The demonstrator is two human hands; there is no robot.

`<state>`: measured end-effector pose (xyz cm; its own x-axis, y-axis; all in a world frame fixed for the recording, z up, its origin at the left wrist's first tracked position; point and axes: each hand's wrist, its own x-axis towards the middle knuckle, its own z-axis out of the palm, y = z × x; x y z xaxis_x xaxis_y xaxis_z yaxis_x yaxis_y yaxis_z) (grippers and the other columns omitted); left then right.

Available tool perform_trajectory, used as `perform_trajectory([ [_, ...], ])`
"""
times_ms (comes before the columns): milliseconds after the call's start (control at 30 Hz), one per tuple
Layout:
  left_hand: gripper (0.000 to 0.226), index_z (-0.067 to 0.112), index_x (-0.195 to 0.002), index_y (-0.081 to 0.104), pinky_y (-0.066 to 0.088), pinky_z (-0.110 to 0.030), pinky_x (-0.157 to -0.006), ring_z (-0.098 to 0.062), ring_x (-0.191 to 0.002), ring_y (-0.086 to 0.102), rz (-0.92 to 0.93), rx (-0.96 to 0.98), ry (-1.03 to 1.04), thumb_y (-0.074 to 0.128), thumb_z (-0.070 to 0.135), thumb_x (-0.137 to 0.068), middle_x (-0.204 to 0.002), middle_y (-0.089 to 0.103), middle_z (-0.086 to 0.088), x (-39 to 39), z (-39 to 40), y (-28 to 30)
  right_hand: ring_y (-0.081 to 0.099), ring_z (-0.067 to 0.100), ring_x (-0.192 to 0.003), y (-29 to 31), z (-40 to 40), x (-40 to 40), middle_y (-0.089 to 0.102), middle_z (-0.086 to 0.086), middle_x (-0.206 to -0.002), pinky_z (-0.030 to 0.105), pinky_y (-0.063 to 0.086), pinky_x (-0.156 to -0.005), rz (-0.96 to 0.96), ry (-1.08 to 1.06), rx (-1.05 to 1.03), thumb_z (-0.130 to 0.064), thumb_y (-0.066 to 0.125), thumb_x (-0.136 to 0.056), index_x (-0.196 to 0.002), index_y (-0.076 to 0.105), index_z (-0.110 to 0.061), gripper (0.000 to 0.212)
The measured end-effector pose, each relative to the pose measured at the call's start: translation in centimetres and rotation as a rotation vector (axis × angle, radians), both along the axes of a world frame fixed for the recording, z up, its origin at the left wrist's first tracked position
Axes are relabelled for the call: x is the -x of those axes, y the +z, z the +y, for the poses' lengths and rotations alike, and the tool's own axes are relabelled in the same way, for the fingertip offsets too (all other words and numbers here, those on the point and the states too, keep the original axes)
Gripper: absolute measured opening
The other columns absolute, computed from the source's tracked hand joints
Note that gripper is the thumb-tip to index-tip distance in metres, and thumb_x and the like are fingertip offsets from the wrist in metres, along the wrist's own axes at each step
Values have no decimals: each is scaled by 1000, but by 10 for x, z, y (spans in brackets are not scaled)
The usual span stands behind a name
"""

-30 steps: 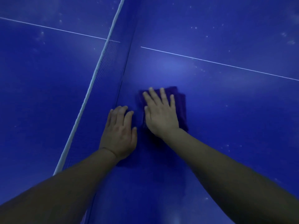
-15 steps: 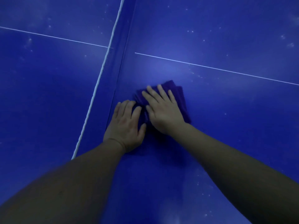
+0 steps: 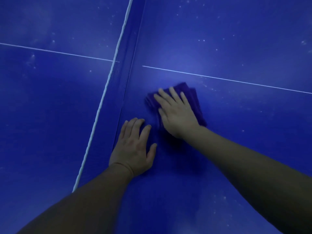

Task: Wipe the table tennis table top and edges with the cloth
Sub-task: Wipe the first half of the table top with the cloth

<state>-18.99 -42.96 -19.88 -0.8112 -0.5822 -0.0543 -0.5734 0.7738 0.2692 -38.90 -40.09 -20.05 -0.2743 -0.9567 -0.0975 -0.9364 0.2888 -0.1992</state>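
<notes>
Cloth, dark purple folded microfibre rectangle (image 3: 194, 100), lies flat on blue table tennis counter (image 3: 244, 149), just right of net, below white centre line (image 3: 236, 80). Right hand (image 3: 177, 114) lies spread on top of cloth, fingers straight, palm pressing down, fingertips aimed about 11 o'clock; not curled round the fabric. Left hand (image 3: 135, 147) lies flat and open on bare counter at 7 o'clock from cloth, fingers straight, near it but apart, seemingly bracing body weight. White-taped blue mesh net (image 3: 108, 85) runs from 12 to 7 o'clock, left of both hands.

Step in hand, judged: wiping the patch by the net. White specks dot the surface at 1 and 5 o'clock from cloth, so much seems left; edges out of view. To do it well: keep palm pressure even so the whole cloth drags, overlap strokes, work outward from net base toward specks, keep folds from bunching, avoid snagging mesh. Left hand should shift along as reach grows.
</notes>
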Motion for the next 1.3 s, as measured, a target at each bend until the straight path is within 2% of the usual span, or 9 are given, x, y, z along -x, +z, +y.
perform_trajectory([
  [100,59,4,-132,55,27,-56,-116,-39,-135,40,-3,-4,-3,43,46,-91,-140,48,-20,0,-1,0,12,23,-153,-1,34,18,24,-7,-164,50,6,-122,-26,-60,-28,-37,27,-100,-154,33,-26,56],
  [233,59,6,-133,55,25,-54,-119,-37,-136,39,-6,-2,4,42,46,-92,-141,47,-18,0,0,0,1,27,-154,1,-47,37,10,-6,-167,54,-1,-122,-61,-369,-36,-36,26,-105,-158,20,-24,54],
  [467,58,5,-131,57,28,-55,-117,-37,-135,39,28,7,4,43,45,-92,-139,48,-20,-1,-1,-3,6,22,-154,2,-20,-6,16,-10,-166,51,2,-122,-15,50,-45,-42,21,-101,-156,25,-32,56],
  [600,61,6,-132,58,29,-55,-117,-36,-135,39,7,20,5,42,50,-93,-140,48,-19,0,-1,-3,8,20,-154,2,30,29,20,-11,-165,50,2,-122,-27,-99,-64,-43,22,-98,-155,30,-31,58],
  [733,64,9,-135,55,28,-54,-117,-35,-137,36,-26,13,5,43,56,-93,-143,45,-17,-1,-1,-3,-1,26,-154,0,-41,38,8,-8,-167,55,-3,-121,-33,-309,-61,-39,25,-104,-158,19,-28,55],
  [867,63,13,-137,52,22,-53,-120,-33,-139,32,-35,3,21,40,57,-93,-145,42,-15,-1,-1,-4,-3,26,-154,2,-93,4,7,-8,-167,55,-4,-122,-60,-70,-50,-37,23,-105,-158,16,-31,54],
  [1000,68,15,-139,51,17,-57,-120,-35,-141,31,-71,24,41,36,62,-92,-147,37,-17,0,-2,-5,4,21,-154,2,0,-4,13,-12,-166,51,2,-122,-10,78,-41,-45,18,-101,-157,21,-35,57],
  [1133,75,17,-141,49,16,-57,-120,-34,-142,28,-93,27,39,32,70,-90,-147,35,-15,1,-2,-5,6,22,-154,2,59,39,16,-11,-165,52,3,-121,-8,-101,-84,-47,22,-101,-156,25,-34,57],
  [1300,77,18,-142,48,14,-55,-121,-33,-143,26,-106,34,40,30,71,-89,-148,34,-14,0,-2,-5,4,28,-153,-1,-20,21,11,-8,-167,57,2,-121,-2,-311,-42,-40,28,-104,-157,21,-31,55],
])
